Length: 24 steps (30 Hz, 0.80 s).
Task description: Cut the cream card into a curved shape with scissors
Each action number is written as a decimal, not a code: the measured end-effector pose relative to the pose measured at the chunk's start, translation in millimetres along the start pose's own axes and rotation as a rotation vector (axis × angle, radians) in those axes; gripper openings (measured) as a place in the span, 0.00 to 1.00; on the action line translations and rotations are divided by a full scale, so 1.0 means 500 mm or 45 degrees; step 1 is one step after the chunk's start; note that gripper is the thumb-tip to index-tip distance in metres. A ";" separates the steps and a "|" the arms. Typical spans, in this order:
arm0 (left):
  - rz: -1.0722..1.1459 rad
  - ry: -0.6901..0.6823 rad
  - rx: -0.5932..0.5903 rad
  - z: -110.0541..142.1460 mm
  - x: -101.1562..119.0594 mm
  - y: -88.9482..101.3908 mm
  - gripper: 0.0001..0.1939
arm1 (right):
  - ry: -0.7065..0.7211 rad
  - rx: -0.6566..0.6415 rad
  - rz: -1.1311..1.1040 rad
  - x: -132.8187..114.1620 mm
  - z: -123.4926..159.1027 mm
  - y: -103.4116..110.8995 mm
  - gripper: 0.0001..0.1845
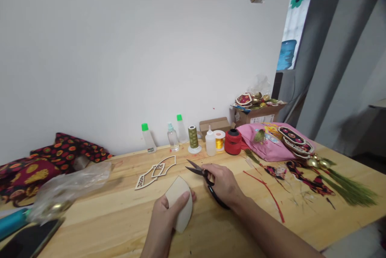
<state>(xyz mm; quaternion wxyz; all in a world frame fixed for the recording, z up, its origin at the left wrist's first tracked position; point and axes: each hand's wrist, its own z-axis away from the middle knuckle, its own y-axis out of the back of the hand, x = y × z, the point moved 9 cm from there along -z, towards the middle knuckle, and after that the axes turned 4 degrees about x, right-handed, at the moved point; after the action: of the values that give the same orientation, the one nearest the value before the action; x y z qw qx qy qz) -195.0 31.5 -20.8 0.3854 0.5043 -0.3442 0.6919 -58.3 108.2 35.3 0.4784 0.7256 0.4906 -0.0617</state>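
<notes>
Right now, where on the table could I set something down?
Bare wood shows between the phone and your left hand, with a smaller patch between your right hand and the red strip. It's crowded along the wall with bottles and spools, and far right around the green tassel.

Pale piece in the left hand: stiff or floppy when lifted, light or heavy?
Likely stiff: the pale piece shows no sag beyond the left hand. Probably light, as it looks thin. Its pointed corner might bend if knocked.

Bare wood right of the scissors [208, 181] ends at red cord [267, 189].
</notes>
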 end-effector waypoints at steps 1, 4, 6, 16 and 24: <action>-0.006 0.001 -0.004 0.001 0.002 -0.001 0.17 | 0.002 0.000 -0.008 -0.001 0.000 0.000 0.13; 0.005 -0.002 -0.019 0.003 0.007 -0.004 0.16 | 0.006 -0.016 -0.057 -0.006 0.002 0.002 0.10; 0.030 -0.005 -0.053 0.002 0.008 -0.009 0.15 | -0.016 -0.005 -0.124 -0.008 0.001 0.005 0.09; -0.034 -0.030 -0.225 -0.006 -0.001 -0.031 0.18 | -0.207 -0.321 -0.906 -0.069 -0.053 -0.075 0.17; 0.427 0.096 -0.059 -0.013 0.004 0.003 0.15 | -0.483 -0.048 -1.247 0.004 -0.046 -0.064 0.17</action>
<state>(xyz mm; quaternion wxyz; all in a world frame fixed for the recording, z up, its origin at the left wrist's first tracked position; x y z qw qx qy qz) -199.3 36.8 -20.6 0.2887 0.4045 -0.4246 0.7568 -90.6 128.8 26.6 0.4870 0.3786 0.6780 -0.3997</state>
